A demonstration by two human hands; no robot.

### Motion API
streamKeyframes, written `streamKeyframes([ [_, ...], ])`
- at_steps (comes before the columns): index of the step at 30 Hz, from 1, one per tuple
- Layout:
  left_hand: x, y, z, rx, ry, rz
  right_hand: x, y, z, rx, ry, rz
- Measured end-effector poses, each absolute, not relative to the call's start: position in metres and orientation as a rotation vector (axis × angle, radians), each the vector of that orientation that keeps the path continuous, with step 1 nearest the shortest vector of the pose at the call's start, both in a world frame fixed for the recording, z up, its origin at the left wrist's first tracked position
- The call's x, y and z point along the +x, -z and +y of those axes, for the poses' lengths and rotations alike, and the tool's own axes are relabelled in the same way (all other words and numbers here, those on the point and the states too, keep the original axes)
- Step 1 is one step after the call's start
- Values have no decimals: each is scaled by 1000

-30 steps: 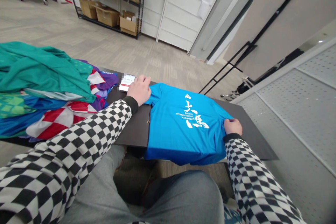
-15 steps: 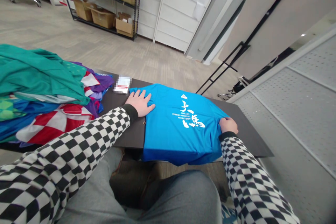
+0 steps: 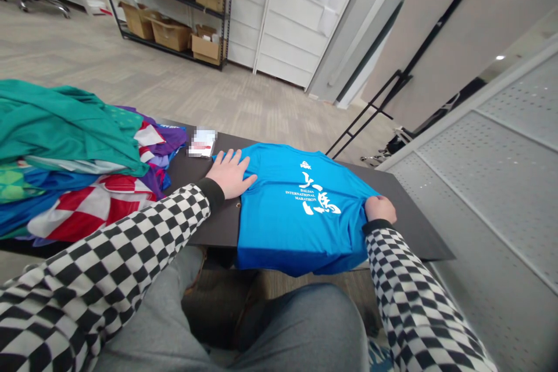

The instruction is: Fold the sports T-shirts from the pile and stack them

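A blue T-shirt [image 3: 279, 226] with white print lies spread over the dark table [image 3: 204, 224], its lower edge hanging over the front. My left hand [image 3: 231, 174] rests flat on the shirt's left sleeve area, fingers spread. At the right side, my right hand [image 3: 380, 210] is closed on the shirt's sleeve edge, and creases run from it into the fabric. The ends of the right fingers are hidden.
A heap of colourful shirts [image 3: 65, 133] covers the table's left end. Just beyond my left hand sits a small white and red item [image 3: 203, 143], blurred out. A grey perforated panel [image 3: 488, 186] stands on the right. Shelves with cardboard boxes [image 3: 170, 32] are across the floor.
The upper part of the shirt lies a little flatter, its collar edge now showing more clearly. Both hands have stayed nearly in place.
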State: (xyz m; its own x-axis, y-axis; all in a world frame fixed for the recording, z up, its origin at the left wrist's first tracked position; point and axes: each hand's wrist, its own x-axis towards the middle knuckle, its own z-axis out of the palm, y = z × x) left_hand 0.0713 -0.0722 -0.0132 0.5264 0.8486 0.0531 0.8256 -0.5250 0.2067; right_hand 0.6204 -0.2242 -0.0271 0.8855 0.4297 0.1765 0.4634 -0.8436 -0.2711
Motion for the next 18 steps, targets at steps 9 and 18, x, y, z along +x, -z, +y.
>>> streamKeyframes([
  [9, 66, 20, -63, 2578, -114, 1304, 624, 31, -223, -2713, 145, -727],
  [18, 64, 21, -56, 2544, -184, 1315, 620, 28, -224, -2675, 103, -697],
])
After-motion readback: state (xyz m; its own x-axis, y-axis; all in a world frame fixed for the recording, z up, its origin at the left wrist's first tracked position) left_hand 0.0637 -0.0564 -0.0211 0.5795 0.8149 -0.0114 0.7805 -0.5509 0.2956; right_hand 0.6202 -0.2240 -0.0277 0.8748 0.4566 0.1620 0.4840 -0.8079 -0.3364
